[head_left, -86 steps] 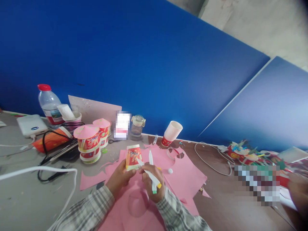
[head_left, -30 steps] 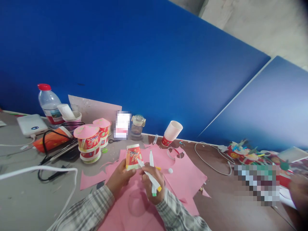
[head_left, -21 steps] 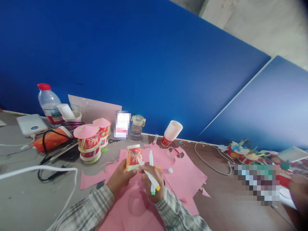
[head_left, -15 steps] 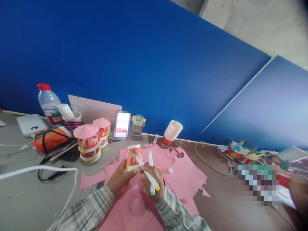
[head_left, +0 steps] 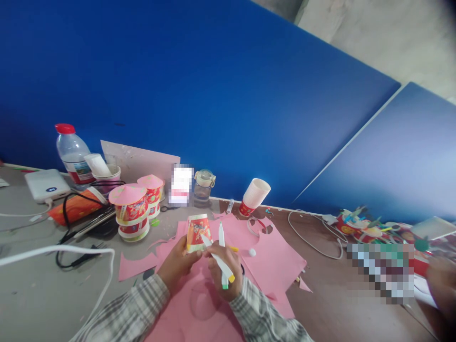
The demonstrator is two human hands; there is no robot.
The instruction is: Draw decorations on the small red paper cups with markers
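My left hand (head_left: 180, 266) is closed around a red patterned paper cup (head_left: 198, 232), which is turned upside down. In my right hand (head_left: 225, 266) are two white marker pens: one with a yellow end (head_left: 224, 267), whose tip meets the cup's side, and one with a green end (head_left: 222, 235), which points up and away from the cup. Beneath both hands lie sheets of pink paper (head_left: 263, 278) with curved pieces cut out. A small white ball (head_left: 252, 252) and a yellow cap or pen end rest on the paper, right of my right hand.
Stacked cups with pink cone roofs (head_left: 128, 202) stand on the left, near a bottle (head_left: 73, 154), a power bank (head_left: 47, 184) and cables. Behind are a lidded jar (head_left: 204, 187) and stacked paper cups (head_left: 255, 194). Another person's hand (head_left: 441, 280) shows at far right.
My right hand and the two marker pens have shifted very slightly left against the cup. The left hand and the cup stay in place.
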